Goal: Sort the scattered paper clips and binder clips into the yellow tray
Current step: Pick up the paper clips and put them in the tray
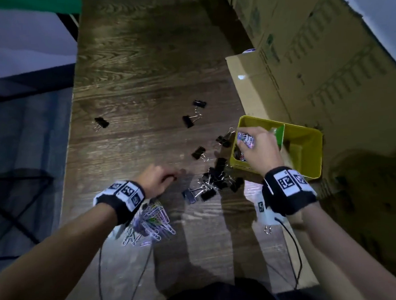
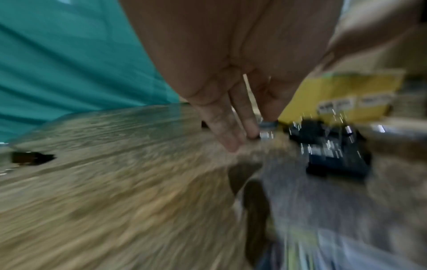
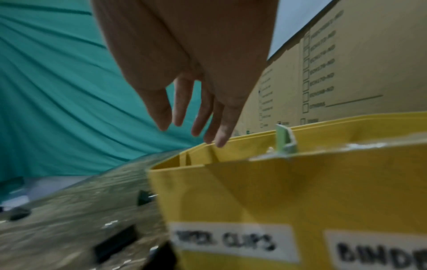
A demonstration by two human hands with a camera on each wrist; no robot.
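1. Head view: one yellow tray (image 1: pixel 312 140) stands at the table's (image 1: pixel 140 60) right edge, against cardboard boxes (image 1: pixel 325 49). A green divider (image 1: pixel 280 134) splits it in two; the left compartment holds a few dark clips, and what the right one holds I cannot tell. About five black binder clips (image 1: pixel 198 152) lie singly on the table, and a tangled cluster of more (image 1: pixel 214 182) lies just left of the tray, too jumbled to count. One heap of coloured paper clips (image 1: pixel 150 220) lies under the left wrist. The right hand (image 1: pixel 259 150) hangs over the left compartment with a small bunch of paper clips (image 1: pixel 245 139) at its fingertips. The left hand (image 1: pixel 158 179) reaches low over the table toward the cluster.

2. Left wrist view, blurred: the left hand's fingers (image 2: pixel 227 131) point down, tips on the table beside a small shiny clip (image 2: pixel 268 126); whether they pinch it I cannot tell. The black cluster (image 2: pixel 332 157) lies between them and the tray (image 2: pixel 346 87).

3. Right wrist view: the right hand's fingers (image 3: pixel 221 127) hang straight and spread over the tray rim (image 3: pixel 254 136), gripping nothing. Two labels show on the tray wall, the left one (image 3: pixel 231 241) reading "CLIPS".
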